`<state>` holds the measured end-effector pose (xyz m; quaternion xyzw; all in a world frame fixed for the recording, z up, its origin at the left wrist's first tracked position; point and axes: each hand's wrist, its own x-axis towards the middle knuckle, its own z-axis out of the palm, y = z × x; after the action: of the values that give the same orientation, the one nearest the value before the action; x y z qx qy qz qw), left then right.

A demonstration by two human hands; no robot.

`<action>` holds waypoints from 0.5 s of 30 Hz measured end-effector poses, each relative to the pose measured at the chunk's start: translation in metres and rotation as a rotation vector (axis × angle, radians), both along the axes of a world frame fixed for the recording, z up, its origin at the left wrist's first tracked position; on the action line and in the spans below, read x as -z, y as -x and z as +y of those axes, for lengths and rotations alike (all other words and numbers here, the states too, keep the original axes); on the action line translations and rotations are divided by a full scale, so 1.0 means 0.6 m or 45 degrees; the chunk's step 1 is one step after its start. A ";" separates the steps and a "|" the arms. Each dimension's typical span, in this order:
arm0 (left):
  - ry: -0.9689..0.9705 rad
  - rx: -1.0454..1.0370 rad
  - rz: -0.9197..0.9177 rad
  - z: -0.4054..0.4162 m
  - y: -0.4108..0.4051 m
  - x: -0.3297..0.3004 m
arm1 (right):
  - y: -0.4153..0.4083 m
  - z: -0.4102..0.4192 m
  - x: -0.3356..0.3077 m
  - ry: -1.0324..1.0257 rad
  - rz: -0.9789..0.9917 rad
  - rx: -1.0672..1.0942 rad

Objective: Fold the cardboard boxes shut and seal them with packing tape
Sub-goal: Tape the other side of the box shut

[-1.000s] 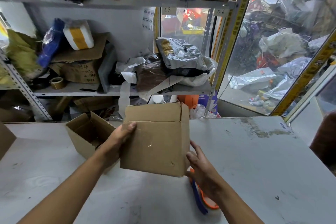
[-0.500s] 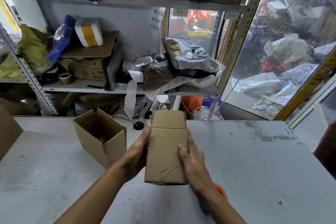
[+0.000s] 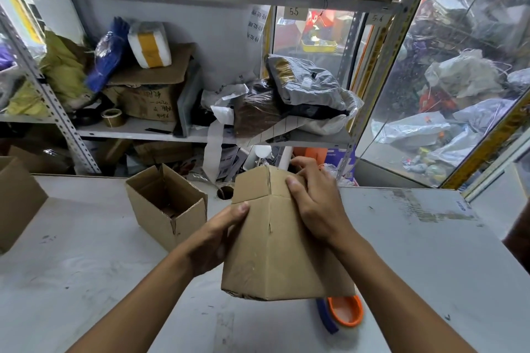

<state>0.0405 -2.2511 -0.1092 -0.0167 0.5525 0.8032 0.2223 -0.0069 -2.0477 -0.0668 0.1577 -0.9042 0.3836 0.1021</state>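
Both hands, left hand (image 3: 213, 238) and right hand (image 3: 315, 203), grip the cardboard box (image 3: 275, 252) below shelf tags "55" (image 3: 293, 11) and "5-6" (image 3: 377, 19).

Cardboard box (image 3: 275, 241) gripped by left hand (image 3: 213, 241), right hand (image 3: 315, 206) pressing its top flaps, open box (image 3: 166, 203) beside

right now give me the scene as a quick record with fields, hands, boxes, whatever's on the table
held box: cardboard box, lifted above the table, far-end flaps being folded
left hand: left hand grips the box's left side
right hand: right hand presses on the flaps at the far end
second box: open box on the table, left of the held one, flaps up
tape tool: orange and blue dispenser on the table, partly under the held box
tape on held box: none visible
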 end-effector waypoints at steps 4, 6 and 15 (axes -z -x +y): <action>0.111 -0.039 0.232 -0.011 0.025 -0.013 | 0.013 -0.010 -0.017 -0.140 0.030 -0.027; 0.299 -0.055 0.366 -0.021 0.036 -0.024 | 0.008 -0.012 -0.024 -0.222 0.070 -0.036; 0.868 -0.480 1.063 0.017 0.037 -0.088 | 0.002 -0.034 -0.045 -0.135 0.028 0.010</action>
<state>0.0182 -2.2409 -0.0565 0.1330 0.8088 0.5438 -0.1800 -0.0083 -2.0679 -0.0397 0.1634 -0.9227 0.3330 0.1050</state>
